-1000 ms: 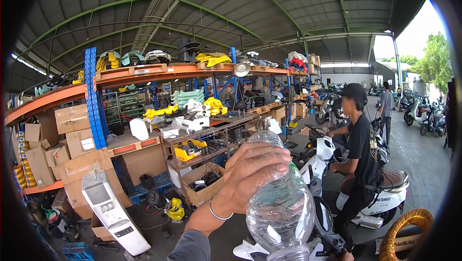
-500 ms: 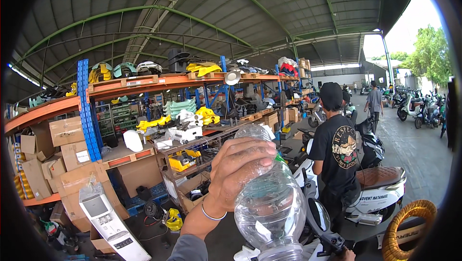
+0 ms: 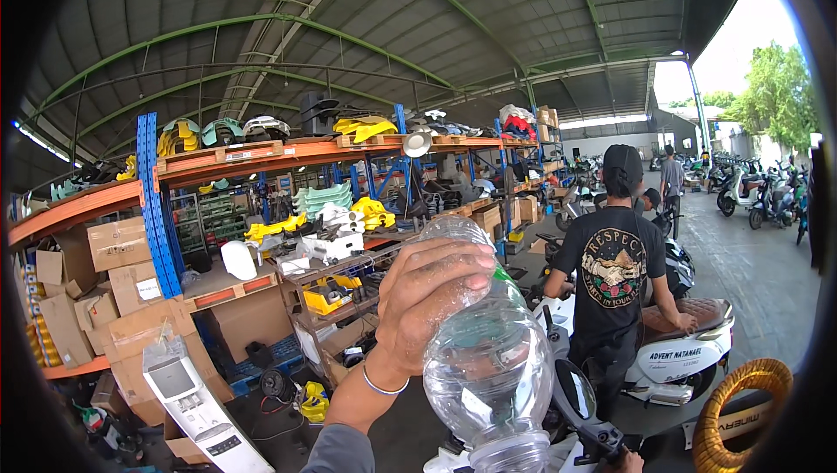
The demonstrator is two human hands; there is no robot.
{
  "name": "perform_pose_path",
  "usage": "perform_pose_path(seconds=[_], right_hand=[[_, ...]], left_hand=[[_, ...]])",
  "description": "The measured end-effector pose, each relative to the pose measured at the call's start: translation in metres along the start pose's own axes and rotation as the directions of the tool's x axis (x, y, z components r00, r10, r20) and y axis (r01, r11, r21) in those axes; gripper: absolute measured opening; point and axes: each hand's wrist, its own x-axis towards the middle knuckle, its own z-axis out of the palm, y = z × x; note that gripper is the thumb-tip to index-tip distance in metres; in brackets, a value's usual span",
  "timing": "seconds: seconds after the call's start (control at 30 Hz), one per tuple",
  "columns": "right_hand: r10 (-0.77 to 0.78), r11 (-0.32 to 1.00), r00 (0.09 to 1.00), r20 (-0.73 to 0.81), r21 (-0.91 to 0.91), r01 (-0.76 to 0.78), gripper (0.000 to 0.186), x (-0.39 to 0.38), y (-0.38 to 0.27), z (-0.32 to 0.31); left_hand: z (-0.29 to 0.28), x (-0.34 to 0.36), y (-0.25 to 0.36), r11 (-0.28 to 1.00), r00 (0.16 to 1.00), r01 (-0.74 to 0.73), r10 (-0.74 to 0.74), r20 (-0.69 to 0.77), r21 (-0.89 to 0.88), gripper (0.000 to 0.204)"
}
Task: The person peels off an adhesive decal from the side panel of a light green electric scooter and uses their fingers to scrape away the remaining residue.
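My left hand is raised in front of me, its fingers wrapped round a clear plastic bottle. The bottle is tipped with its open neck toward me and its base away. It looks see-through, with a bit of green near my fingertips. Low at the right, my right hand is closed round a scooter's handlebar grip, only partly in view. Beside that grip stands a round black mirror, and white scooter bodywork shows behind the bottle.
Ahead right, a person in a black shirt has a hand on the brown seat of a white scooter. A gold wrapped ring is at the lower right. Racks of parts and a water dispenser stand left.
The person in black has turned their back more fully toward me and put a hand on the scooter seat. Another person farther off has walked away. My bottle and both hands hold nearly still.
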Motion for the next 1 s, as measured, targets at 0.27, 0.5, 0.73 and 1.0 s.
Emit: perform_pose_path(seconds=[0.27,0.5,0.73,1.0], right_hand=[[-0.041,0.998,0.996,-0.078,-0.056,0.036,0.045,0.011,0.021,0.025],[-0.053,0.994,0.998,-0.030,-0.097,0.050,0.046,0.010,0.022,0.023],[-0.041,0.994,0.983,-0.181,-0.110,0.021,0.030,0.016,0.012,0.031],[-0.038,0.990,0.998,-0.046,-0.136,0.032,0.044,0.020,0.020,0.029]], left_hand=[[-0.005,-0.003,0.001,0.997,0.997,0.056,-0.054,0.048,-0.043,0.058],[0.001,-0.012,0.010,0.989,0.993,0.121,-0.122,-0.004,-0.086,0.061],[-0.003,-0.045,0.015,0.944,0.942,0.330,-0.330,0.067,0.005,0.060],[0.004,-0.209,0.040,0.443,0.444,0.895,-0.896,-0.003,0.042,0.055]])
